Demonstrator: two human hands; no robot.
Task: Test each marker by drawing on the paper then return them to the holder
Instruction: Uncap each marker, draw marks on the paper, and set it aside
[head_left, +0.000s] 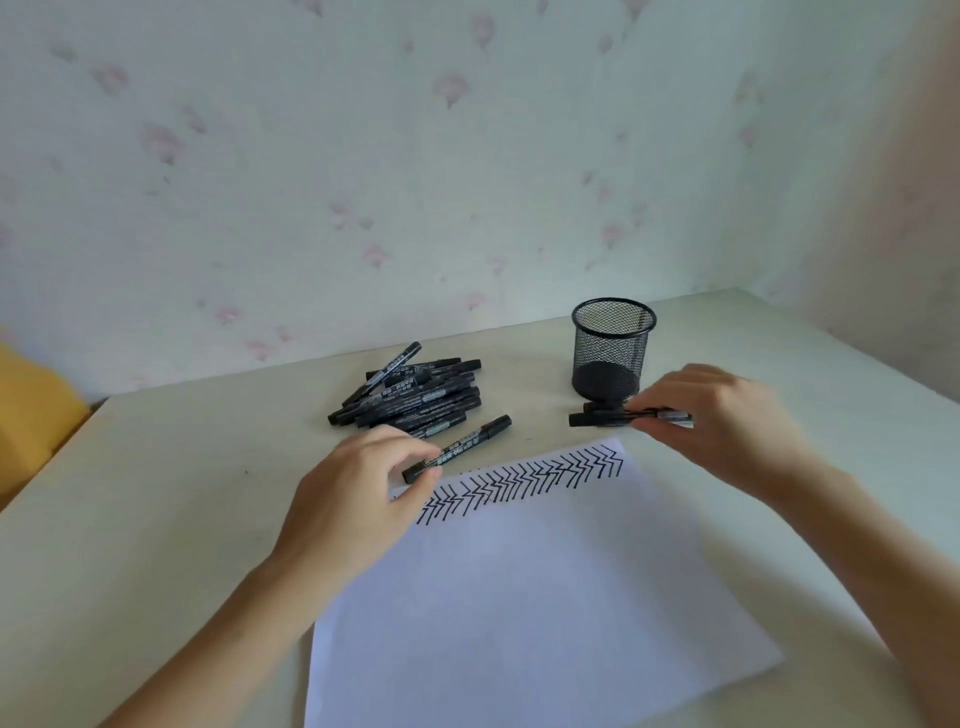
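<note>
paper (519, 597): lying flat on the table (156, 519) right in front of you, white, w/ a row of black zigzag test strokes running along its far edge. Most of the sheet is still blank.
left hand (358, 499): you're pinching a capped marker (457, 448) by its near end, thumb and fingertips curled round it. It's pointing away toward the pile, far end hovering at or just over the table beyond the paper's far edge; can't tell if it's touching.
risk, left: you're holding it only at the very end, so it's likely to swing or slip out. The hand is also sitting over the strokes, so if the ink is wet you're risking a smear.
right hand (711, 421): fingers pinching a small bundle (618, 415) of black markers, lying level just in front of the holder, past the paper's far right corner. Exact count is blurred, at least two.
risk, right: you're gripping several at once near one end, so one may be sliding loose. Tipping them up beside the holder, you could be knocking it over, since it looks light.
pile (410, 397): many black markers w/ grey labels, heaped loosely between the left hand and the wall. Round barrels, so a nudge is apt to send some rolling.
holder (613, 348): black mesh cup, upright, far right, looking empty.
risk, sorting: tested and untested look alike, so mixing them up is easy.
</note>
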